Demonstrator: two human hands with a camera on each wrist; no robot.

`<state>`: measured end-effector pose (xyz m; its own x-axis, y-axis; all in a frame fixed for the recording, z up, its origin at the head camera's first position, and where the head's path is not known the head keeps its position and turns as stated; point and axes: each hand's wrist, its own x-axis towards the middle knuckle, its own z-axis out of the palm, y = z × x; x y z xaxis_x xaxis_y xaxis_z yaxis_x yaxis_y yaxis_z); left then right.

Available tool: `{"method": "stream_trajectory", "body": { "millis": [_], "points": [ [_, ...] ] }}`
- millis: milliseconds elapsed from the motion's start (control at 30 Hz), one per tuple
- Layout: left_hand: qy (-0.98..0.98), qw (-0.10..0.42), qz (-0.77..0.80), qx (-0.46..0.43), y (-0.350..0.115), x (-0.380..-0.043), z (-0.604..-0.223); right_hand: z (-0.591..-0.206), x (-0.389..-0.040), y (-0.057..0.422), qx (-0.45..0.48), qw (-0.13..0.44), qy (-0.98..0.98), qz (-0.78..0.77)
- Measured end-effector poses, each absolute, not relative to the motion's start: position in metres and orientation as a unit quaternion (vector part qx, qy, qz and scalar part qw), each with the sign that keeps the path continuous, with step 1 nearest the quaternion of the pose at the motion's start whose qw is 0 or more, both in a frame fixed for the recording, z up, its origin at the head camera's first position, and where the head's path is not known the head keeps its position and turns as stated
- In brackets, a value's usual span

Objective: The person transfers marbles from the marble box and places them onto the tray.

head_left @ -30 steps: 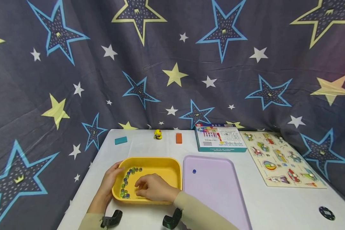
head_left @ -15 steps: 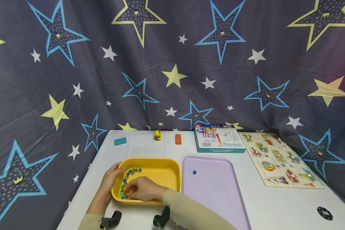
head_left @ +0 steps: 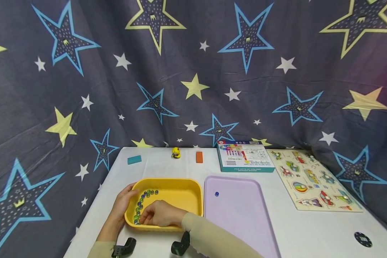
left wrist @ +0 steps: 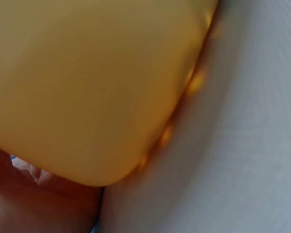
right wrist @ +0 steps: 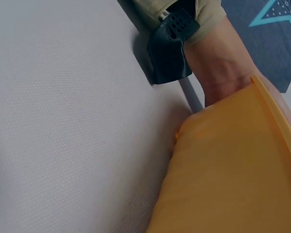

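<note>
My left hand (head_left: 122,202) grips the left side of a yellow plastic tub (head_left: 188,200), thumb at the rim. In the left wrist view, part of this hand (left wrist: 48,201) shows below the tub's wall (left wrist: 102,97). Small blue and green glass marbles (head_left: 137,209) lie in a curved line along the tub's left inside. Reaching into the front left corner, my right hand (head_left: 162,213) has its fingers bent down right at the lowest marbles. Its fingertips are partly hidden, and I cannot tell if they pinch a marble. The right wrist view shows mostly the tub's outer wall (right wrist: 223,170).
Right of the tub lies a lilac tray (head_left: 238,211) with one blue marble (head_left: 216,194). Behind are a teal block (head_left: 134,159), a yellow duck (head_left: 175,153), an orange block (head_left: 199,157) and a box (head_left: 245,159). A picture board (head_left: 313,182) and black chip (head_left: 363,239) are at right.
My right hand has moved left within the tub, over to the marbles in the front left corner, and now covers some of them. My left hand stays on the tub's side.
</note>
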<state>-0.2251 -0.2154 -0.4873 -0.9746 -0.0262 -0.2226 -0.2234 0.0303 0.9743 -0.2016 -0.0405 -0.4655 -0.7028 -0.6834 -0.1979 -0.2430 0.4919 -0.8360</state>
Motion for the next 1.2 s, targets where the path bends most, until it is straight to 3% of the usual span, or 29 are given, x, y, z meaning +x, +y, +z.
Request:
{"method": "stream_trajectory", "body": {
  "millis": [533, 933, 1200],
  "points": [
    [0.709, 0.074, 0.696, -0.086, -0.217, -0.226, -0.487, -0.466, -0.206, -0.039, -0.275, 0.236, 0.842, -0.400],
    [0.708, 0.076, 0.695, -0.098, -0.216, -0.225, -0.489, -0.449, -0.188, 0.000, -0.328, 0.046, 0.857, -0.395],
    [0.710, 0.074, 0.693, -0.101, -0.214, -0.225, -0.490, -0.437, -0.190, 0.066, -0.264, -0.067, 0.838, -0.473]
  ]
}}
